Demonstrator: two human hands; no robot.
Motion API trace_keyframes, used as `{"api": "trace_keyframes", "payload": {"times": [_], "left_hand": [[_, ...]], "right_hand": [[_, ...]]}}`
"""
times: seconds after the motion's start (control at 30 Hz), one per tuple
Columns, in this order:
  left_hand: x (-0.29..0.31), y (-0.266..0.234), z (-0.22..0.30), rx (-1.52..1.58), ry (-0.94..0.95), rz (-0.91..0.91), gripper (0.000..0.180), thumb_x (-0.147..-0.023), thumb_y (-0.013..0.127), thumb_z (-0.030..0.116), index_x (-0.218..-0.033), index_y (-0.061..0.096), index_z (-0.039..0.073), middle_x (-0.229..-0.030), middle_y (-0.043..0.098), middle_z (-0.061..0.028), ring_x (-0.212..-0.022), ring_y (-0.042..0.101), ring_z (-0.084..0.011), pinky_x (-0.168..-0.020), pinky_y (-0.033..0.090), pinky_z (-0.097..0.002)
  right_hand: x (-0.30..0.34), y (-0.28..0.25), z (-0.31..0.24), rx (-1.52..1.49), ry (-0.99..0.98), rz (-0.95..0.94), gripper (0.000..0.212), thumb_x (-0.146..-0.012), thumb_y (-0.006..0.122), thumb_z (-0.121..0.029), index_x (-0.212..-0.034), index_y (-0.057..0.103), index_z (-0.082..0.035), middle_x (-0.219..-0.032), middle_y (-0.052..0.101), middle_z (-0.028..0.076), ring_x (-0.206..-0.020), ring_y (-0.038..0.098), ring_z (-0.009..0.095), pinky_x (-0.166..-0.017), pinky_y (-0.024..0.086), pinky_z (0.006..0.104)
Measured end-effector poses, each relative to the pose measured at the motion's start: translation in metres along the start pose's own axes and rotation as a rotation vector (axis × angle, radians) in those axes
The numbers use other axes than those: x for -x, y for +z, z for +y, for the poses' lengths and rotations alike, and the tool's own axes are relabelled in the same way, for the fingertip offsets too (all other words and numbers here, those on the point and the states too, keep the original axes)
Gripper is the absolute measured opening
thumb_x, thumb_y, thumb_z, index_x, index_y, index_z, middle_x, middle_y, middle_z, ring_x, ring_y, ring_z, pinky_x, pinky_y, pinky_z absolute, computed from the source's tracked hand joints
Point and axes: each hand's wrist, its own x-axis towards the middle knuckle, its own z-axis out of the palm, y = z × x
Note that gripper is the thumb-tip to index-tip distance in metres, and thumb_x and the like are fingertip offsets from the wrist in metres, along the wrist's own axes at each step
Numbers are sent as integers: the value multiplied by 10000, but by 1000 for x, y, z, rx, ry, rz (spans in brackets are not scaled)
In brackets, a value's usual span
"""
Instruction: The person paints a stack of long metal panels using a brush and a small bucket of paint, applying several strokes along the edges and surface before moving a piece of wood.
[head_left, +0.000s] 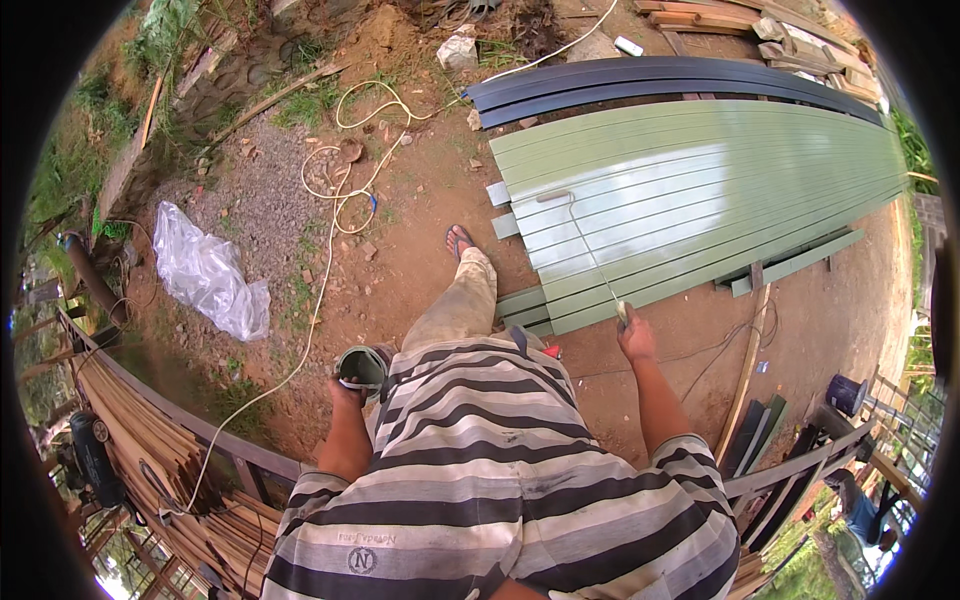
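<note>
My right hand (637,338) is closed around the handle of a long-wired paint roller (592,252). The roller's sleeve rests on a row of long green slats (720,190) lying side by side. Wet-looking glare covers the middle of these slats, which are raised a little above the dirt. Down at my left side, my left hand (349,390) grips a small open paint can (363,366). Green paint coats the can's inside; how much it holds I cannot tell.
Long dark bars (640,82) lie beyond the slats. A pale hose (325,270) coils over the dirt near clear plastic sheeting (210,270). Stacked timber (140,420) stands left; a dark bucket (846,394) stands right. A person in blue (862,515) is at the lower right.
</note>
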Motion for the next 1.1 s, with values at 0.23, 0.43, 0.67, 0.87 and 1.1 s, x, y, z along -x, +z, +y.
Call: {"api": "trace_keyframes", "payload": {"times": [0.23, 0.43, 0.67, 0.87, 1.1], "left_hand": [[59, 74, 29, 28, 82, 15, 275, -851, 501, 425, -880, 531, 153, -968, 594, -55, -968, 555, -266, -925, 437, -489], [81, 117, 53, 70, 101, 32, 329, -879, 509, 434, -964, 572, 122, -1045, 611, -101, -1106, 524, -294, -1055, 355, -472], [73, 170, 48, -52, 92, -97, 391, -867, 520, 466, -1038, 599, 123, -1026, 630, -65, -1068, 550, -277, -1027, 382, -450], [73, 190, 26, -153, 76, -101, 301, -866, 514, 446, -907, 561, 152, -974, 622, -44, -1008, 561, -253, -1002, 394, -463], [76, 184, -7, -246, 47, -157, 287, -865, 512, 433, -887, 558, 150, -977, 615, -40, -1023, 542, -233, -1022, 356, -479]], "right_hand": [[-197, -60, -140, 44, -43, 76, 395, -856, 595, -278, -1238, 564, -182, -971, 690, 172, -920, 657, 385, -787, 535, 488], [-244, -103, -132, 141, -75, 66, 377, -851, 608, -293, -1222, 601, -230, -1004, 696, 137, -929, 662, 362, -795, 544, 462], [-117, -91, 2, 30, -85, 63, 427, -824, 616, -253, -1245, 600, -185, -923, 673, 218, -879, 646, 408, -767, 522, 489], [64, -71, 125, 93, 76, -84, 453, -827, 614, -265, -1275, 577, -201, -943, 671, 218, -893, 644, 412, -765, 522, 490], [248, -75, 212, 324, 299, -241, 419, -820, 628, -331, -1231, 620, -249, -956, 684, 188, -886, 664, 380, -777, 537, 475]]}}
